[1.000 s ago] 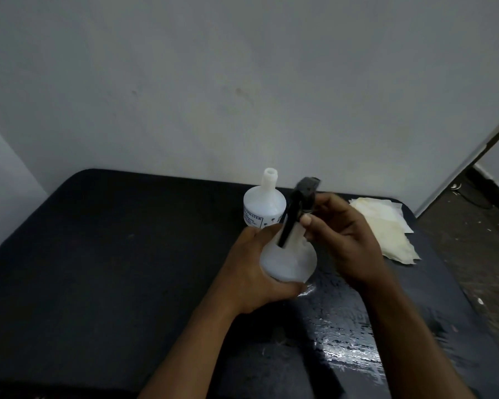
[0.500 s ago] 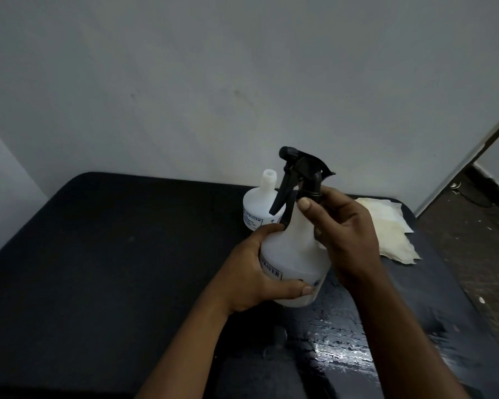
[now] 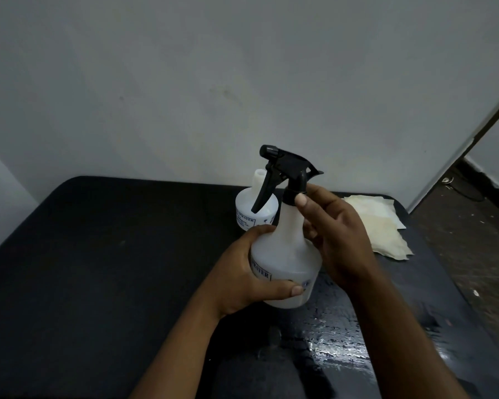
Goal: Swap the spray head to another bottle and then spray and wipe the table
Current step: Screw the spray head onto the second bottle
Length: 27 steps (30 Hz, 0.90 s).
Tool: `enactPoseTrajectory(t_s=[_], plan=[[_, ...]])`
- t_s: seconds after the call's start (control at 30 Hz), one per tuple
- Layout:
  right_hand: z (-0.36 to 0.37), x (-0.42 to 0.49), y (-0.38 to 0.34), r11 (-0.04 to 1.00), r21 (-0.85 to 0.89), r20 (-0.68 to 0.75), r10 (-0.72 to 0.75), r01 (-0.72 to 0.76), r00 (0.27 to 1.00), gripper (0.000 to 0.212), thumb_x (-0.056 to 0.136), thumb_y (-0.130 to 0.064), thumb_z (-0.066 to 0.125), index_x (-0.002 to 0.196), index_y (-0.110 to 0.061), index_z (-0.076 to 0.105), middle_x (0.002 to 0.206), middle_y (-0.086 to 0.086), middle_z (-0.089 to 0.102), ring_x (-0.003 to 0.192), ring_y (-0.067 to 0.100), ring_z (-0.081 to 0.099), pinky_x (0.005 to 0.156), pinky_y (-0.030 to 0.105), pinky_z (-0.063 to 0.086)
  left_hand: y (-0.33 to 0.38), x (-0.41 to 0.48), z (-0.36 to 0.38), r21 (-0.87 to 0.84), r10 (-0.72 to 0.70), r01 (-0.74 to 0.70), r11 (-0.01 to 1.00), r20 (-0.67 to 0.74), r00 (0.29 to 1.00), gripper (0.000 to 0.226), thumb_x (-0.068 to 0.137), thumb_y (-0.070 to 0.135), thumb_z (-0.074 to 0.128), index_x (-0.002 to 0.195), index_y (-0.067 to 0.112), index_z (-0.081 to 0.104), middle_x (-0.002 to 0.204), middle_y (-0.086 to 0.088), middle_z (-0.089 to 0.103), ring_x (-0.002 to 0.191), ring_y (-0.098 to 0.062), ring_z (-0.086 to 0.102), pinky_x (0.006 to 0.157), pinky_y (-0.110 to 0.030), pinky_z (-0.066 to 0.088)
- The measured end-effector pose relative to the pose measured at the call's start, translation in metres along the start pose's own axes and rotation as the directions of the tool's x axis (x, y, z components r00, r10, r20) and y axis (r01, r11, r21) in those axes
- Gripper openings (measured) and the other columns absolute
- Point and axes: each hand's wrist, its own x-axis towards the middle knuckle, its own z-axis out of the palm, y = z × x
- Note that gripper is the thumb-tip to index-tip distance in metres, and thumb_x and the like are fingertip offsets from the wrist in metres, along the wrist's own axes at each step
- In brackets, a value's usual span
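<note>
A white translucent spray bottle [image 3: 288, 254] stands slightly tilted over the black table [image 3: 113, 254], with my left hand [image 3: 242, 280] gripping its lower body. A black spray head [image 3: 283, 174] sits on its neck, nozzle pointing left. My right hand [image 3: 337, 234] is at the neck, thumb touching the black collar and fingers curled behind the neck. A second white bottle [image 3: 255, 208] with a bare open neck stands just behind, partly hidden by the trigger.
A crumpled cream cloth [image 3: 383, 226] lies at the table's back right corner. Wet, shiny streaks [image 3: 337, 341] cover the table surface in front of the bottle. A grey wall runs behind, and bare floor [image 3: 478, 254] lies to the right.
The held bottle has risen and come more upright, bringing the spray head fully into view. My right hand shifted from covering the head to touching its collar.
</note>
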Motion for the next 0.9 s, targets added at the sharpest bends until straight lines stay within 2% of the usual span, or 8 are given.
enactPoseTrajectory(t_s=[0.13,0.23,0.33,0.47,0.6,0.73,0.8,0.9], plan=[[-0.002,-0.003,-0.002,0.999,0.05,0.102,-0.007,0.002,0.995,0.03,0.09,-0.026,0.057,0.113,-0.01,0.069,0.062,-0.011,0.058,0.056,0.001,0.047,0.054,0.014,0.037,0.0,-0.001,-0.002,-0.005,0.006,-0.005,1.0,0.028,1.0,0.087,0.053,0.031,0.089,0.131,0.029,0.05,0.124,0.004,0.063,0.113,-0.015,0.063,0.093,-0.039,0.055],[0.0,-0.004,-0.006,0.998,0.053,0.101,-0.032,0.027,0.994,0.028,0.086,-0.024,0.059,0.107,-0.009,0.069,0.073,-0.01,0.066,0.054,-0.001,0.05,0.053,0.011,0.038,-0.001,0.0,-0.001,0.016,0.009,-0.009,1.0,0.02,1.0,0.089,0.052,0.034,0.09,0.131,0.03,0.049,0.126,0.005,0.061,0.114,-0.015,0.062,0.094,-0.039,0.054],[0.004,-0.002,-0.007,0.996,0.054,0.044,-0.067,0.065,0.997,0.031,0.079,-0.025,0.07,0.102,-0.005,0.069,0.089,0.012,0.066,0.052,0.0,0.049,0.051,0.012,0.039,-0.003,0.001,0.0,0.029,0.004,-0.004,1.0,0.005,1.0,0.093,0.05,0.038,0.091,0.132,0.029,0.048,0.127,0.003,0.06,0.115,-0.016,0.061,0.095,-0.041,0.053],[0.005,0.0,-0.001,0.998,0.014,-0.014,-0.064,0.064,0.998,0.061,0.065,-0.047,0.082,0.104,-0.002,0.069,0.094,0.036,0.063,0.071,0.028,0.048,0.058,0.027,0.04,0.0,0.001,0.002,0.012,0.002,-0.003,1.0,0.034,0.999,0.09,0.052,0.038,0.089,0.132,0.03,0.049,0.125,0.005,0.062,0.113,-0.014,0.063,0.094,-0.04,0.055],[0.003,-0.003,-0.009,1.0,-0.003,0.017,-0.014,0.014,1.0,0.029,0.076,-0.029,0.078,0.098,-0.012,0.073,0.09,0.019,0.065,0.055,0.011,0.044,0.048,0.017,0.035,0.005,-0.002,-0.001,-0.037,0.023,-0.021,0.999,0.075,0.997,0.081,0.056,0.029,0.087,0.129,0.027,0.053,0.123,0.001,0.065,0.112,-0.017,0.064,0.095,-0.042,0.054],[-0.004,-0.012,-0.02,0.991,0.121,0.135,0.032,-0.049,0.99,0.037,0.079,-0.012,0.053,0.111,0.004,0.061,0.094,0.015,0.061,0.04,-0.003,0.052,0.042,0.005,0.037,0.007,-0.004,-0.006,-0.019,0.039,-0.037,0.999,0.136,0.99,0.084,0.054,0.029,0.087,0.13,0.025,0.052,0.123,-0.001,0.065,0.113,-0.019,0.064,0.095,-0.044,0.054],[-0.004,-0.012,-0.019,0.991,0.118,0.148,0.041,-0.059,0.988,0.037,0.079,-0.02,0.059,0.107,0.004,0.065,0.089,0.017,0.058,0.045,0.0,0.053,0.045,0.008,0.036,0.006,-0.004,-0.006,-0.006,0.036,-0.036,0.999,0.136,0.99,0.084,0.053,0.031,0.088,0.129,0.027,0.052,0.123,0.001,0.065,0.113,-0.018,0.064,0.095,-0.044,0.054],[-0.001,-0.007,-0.011,0.997,0.054,0.09,0.046,-0.051,0.995,0.044,0.071,-0.043,0.075,0.1,-0.01,0.075,0.091,0.021,0.056,0.069,0.028,0.041,0.057,0.028,0.028,0.004,-0.002,-0.004,0.024,0.032,-0.035,0.999,0.105,0.994,0.081,0.053,0.033,0.088,0.125,0.03,0.054,0.119,0.004,0.066,0.108,-0.013,0.065,0.092,-0.041,0.056]])
